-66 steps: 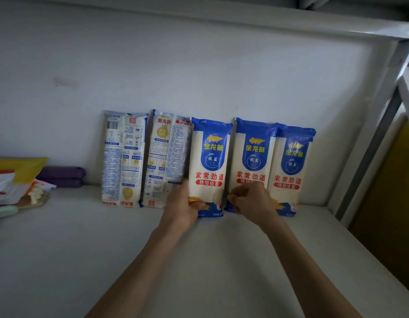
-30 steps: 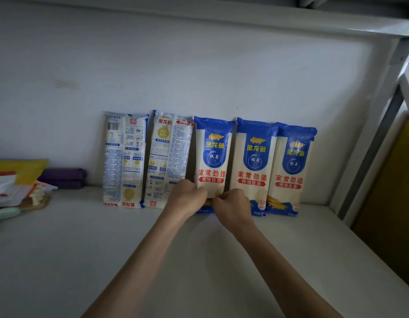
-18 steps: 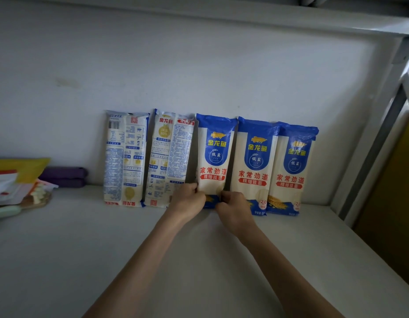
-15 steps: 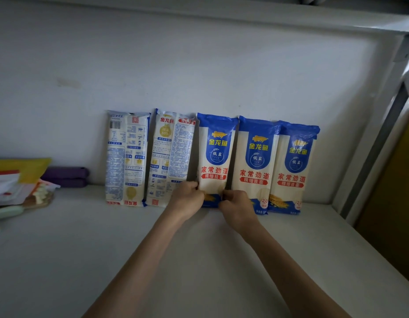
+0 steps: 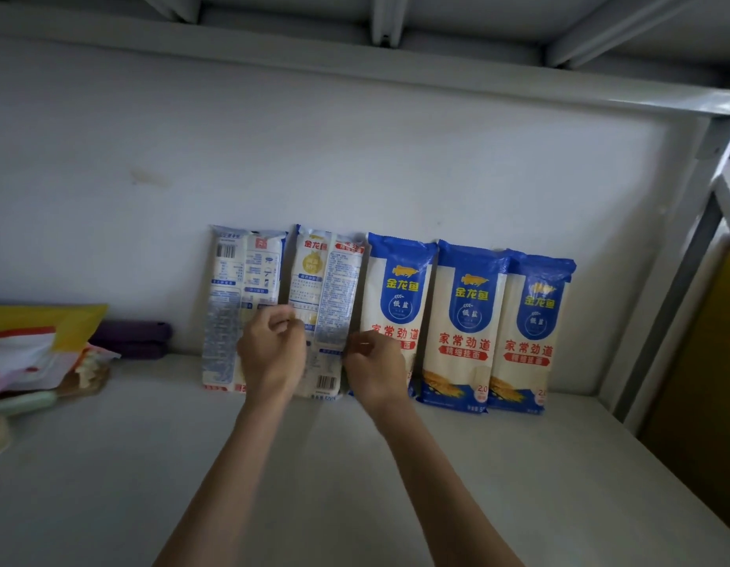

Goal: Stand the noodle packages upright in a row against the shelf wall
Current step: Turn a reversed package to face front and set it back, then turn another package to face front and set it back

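Several noodle packages stand upright in a row against the white shelf wall (image 5: 355, 157). The first package (image 5: 232, 280) and the second package (image 5: 326, 288) show their white printed backs. The three to the right (image 5: 400, 296), (image 5: 469, 304), (image 5: 535, 313) show blue and cream fronts. My left hand (image 5: 273, 354) is closed at the second package's left edge and overlaps the first. At that package's right edge is my right hand (image 5: 375, 368), pinched shut and covering the lower left of the third package.
A purple object (image 5: 134, 337) lies against the wall on the left. In front of it sit yellow and red bags (image 5: 36, 337) and a pale green item (image 5: 24, 403). A grey shelf post (image 5: 674, 304) bounds the right side, and the upper shelf's beam (image 5: 379, 22) runs overhead.
Both hands have moved left from the third package's lower edges to the second package's edges. The camera has tilted up, so the upper shelf shows.
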